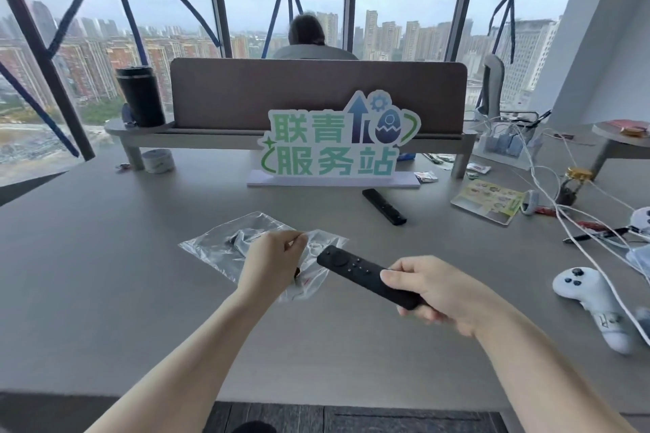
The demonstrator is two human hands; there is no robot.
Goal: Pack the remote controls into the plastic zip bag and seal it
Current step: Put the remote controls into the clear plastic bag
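A clear plastic zip bag [225,242] lies crumpled on the grey table [105,274] in front of me. My left hand [272,264] pinches the bag's right edge and lifts it a little. My right hand [432,292] grips the rear end of a black remote control [351,267], whose button end points left at the bag's edge, just beside my left hand. A second black remote [384,206] lies flat on the table farther back, in front of the sign.
A green and white sign [334,144] stands at mid-table before a brown divider [316,95]. A white game controller [591,302], several cables [577,221] and a leaflet [489,200] clutter the right side. A black tumbler [140,95] and tape roll [158,161] are back left. A person sits behind the divider.
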